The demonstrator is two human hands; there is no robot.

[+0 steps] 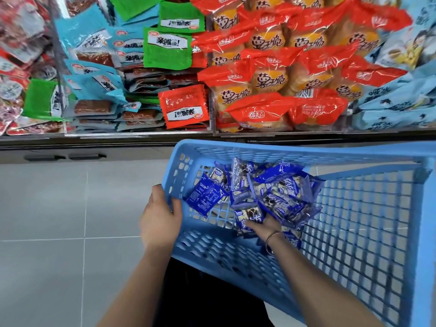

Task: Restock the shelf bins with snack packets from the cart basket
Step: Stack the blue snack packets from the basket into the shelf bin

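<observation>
Snack packets (278, 197) in dark blue foil lie heaped in the far corner of the blue basket (306, 152), which sits tilted just below the shelf bins (141, 133). Their white lettering is too crumpled and blurred to read.

The left hand (160, 215) grips the basket's left wall. Its fingers (175, 205) curl over the rim to the inside and the thumb stays outside. The right hand (266, 226), with a thin bracelet (271, 240) at the wrist, reaches into the heap. Its fingers are buried among the packets, so I cannot tell whether they hold one.

In the bins above, a green packet (168, 47) carries a white label reading 亲嘴烧!. A red packet (184, 107) near the front edge shows the same label upside down. Light blue packets of that brand (94, 43) are stacked to the left. The next bin holds orange-red bags (269, 79) with bold black brush characters, apparently 薯王脆, and a small white logo on the red ends. Pale blue bags (396, 107) at far right bear dark characters that I cannot read. Grey floor tiles (59, 208) lie below.
</observation>
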